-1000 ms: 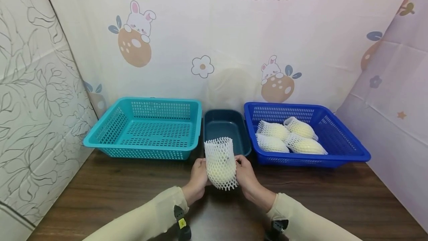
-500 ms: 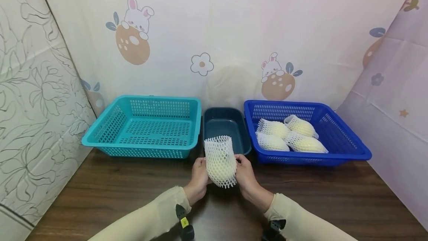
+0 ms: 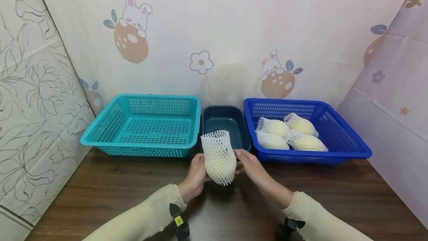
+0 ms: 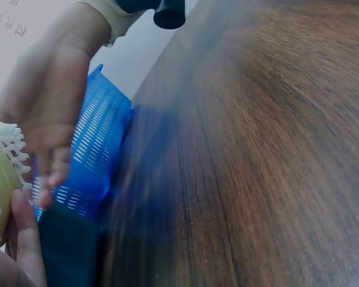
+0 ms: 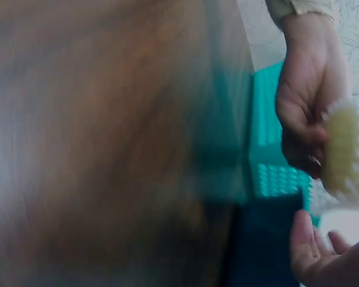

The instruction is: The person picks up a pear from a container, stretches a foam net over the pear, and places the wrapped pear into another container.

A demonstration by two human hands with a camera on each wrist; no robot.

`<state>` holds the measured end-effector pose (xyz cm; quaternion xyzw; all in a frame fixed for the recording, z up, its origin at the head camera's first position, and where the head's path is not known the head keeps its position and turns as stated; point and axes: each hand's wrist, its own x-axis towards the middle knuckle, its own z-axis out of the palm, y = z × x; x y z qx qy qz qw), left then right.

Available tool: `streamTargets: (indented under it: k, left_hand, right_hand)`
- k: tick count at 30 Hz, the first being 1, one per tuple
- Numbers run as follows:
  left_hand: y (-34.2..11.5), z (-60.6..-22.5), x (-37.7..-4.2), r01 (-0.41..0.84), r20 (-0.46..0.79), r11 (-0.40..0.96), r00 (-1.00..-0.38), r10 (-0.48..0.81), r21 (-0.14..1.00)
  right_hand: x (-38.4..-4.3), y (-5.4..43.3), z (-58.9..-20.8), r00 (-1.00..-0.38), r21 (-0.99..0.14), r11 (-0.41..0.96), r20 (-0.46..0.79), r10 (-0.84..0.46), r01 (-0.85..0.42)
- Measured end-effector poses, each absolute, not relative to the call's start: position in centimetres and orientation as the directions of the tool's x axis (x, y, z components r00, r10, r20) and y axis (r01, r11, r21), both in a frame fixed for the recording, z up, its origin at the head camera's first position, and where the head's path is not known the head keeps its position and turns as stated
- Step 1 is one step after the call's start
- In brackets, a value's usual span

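A yellow mango-shaped fruit in a white foam net (image 3: 219, 159) is held above the table by my left hand (image 3: 195, 176), which grips its left side. The right wrist view shows that left hand (image 5: 311, 89) with its fingers curled against the fruit (image 5: 344, 152). My right hand (image 3: 252, 168) is at the fruit's right side, fingers loosely extended. In the right wrist view, a gap shows between the right hand (image 5: 329, 257) and the fruit. From the left wrist, the right hand's (image 4: 54, 101) palm shows with fingers pointing down.
A turquoise basket (image 3: 140, 146) stands on the left of the wooden table (image 3: 133, 181). A dark teal bin (image 3: 224, 109) is in the middle behind the fruit. On the right, a blue basket (image 3: 344, 137) contains several net-wrapped fruits (image 3: 305, 141). A printed curtain (image 3: 227, 21) hangs behind.
My right hand has loosened from the netted fruit and shifted slightly right. The fruit has moved a little up and left in my left hand, tilting slightly.
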<state>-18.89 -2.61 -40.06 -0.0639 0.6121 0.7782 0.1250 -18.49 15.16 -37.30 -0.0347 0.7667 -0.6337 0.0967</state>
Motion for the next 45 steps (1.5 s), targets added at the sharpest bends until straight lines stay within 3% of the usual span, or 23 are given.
streamTargets:
  k: [5, 9, 15, 32, 38, 45]
  left_hand:
    - [-3.0, -39.6, -18.8, -0.267, -0.243, -0.207, -0.961, 0.134, 0.941]
    - [-3.1, -39.3, -18.7, -0.264, -0.237, -0.198, -0.96, 0.149, 0.944]
    - [-3.1, -38.8, -18.3, -0.274, -0.243, -0.186, -0.954, 0.177, 0.944]
    - [-3.1, -38.4, -17.4, -0.3, -0.238, -0.207, -0.931, 0.277, 0.931]
    - [-3.1, -37.3, -17.5, -0.278, -0.206, -0.202, -0.926, 0.316, 0.939]
    - [-3.8, -35.9, -18.1, -0.243, -0.179, -0.22, -0.945, 0.274, 0.945]
  right_hand:
    - [-18.4, 16.2, -35.6, -0.922, -0.941, 0.23, 0.157, -0.353, -0.248]
    - [-18.3, 16.1, -35.4, -0.854, -0.917, 0.198, 0.22, -0.472, -0.345]
    - [-18.2, 15.4, -36.4, -0.828, -0.914, 0.188, 0.219, -0.516, -0.36]
    - [-18.0, 14.7, -37.5, -0.802, -0.854, 0.166, 0.372, -0.468, -0.493]
    - [-18.1, 15.2, -35.9, -0.799, -0.832, 0.18, 0.408, -0.442, -0.524]
    - [-19.1, 16.9, -32.1, -0.813, -0.773, 0.314, 0.414, -0.408, -0.551]
